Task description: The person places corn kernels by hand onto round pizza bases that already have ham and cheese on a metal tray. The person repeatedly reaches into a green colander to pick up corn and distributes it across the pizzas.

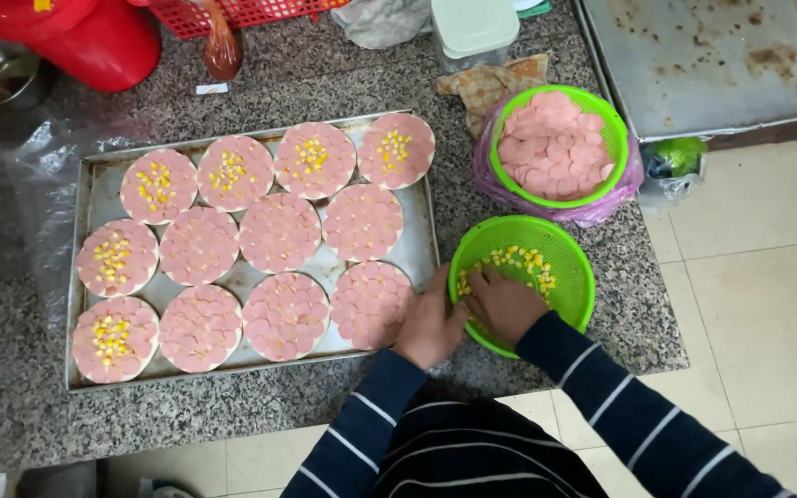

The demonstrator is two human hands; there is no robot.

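At a speckled stone bench point(325, 406), your right hand point(502, 304) dips into a green basket point(569, 277) of corn kernels point(518, 263), its fingers curled together down among them, though you cannot tell whether they have pinched any. Your left hand point(431, 325) rests against the basket's near rim, just beside the corner of a metal tray point(94, 184), its fingers bent loosely and clamped on nothing visible, seemingly steadying the basket. Both striped sleeves angle up from the lower edge, forearms converging on the basket. The tray carries twelve round bases point(279, 231) covered in pink sausage slices; seven, along the far row and left column, already bear corn. A second green basket point(601, 120), full of sausage slices point(553, 143), sits just beyond, within easy reach. A red container point(94, 41) stands at the far left.
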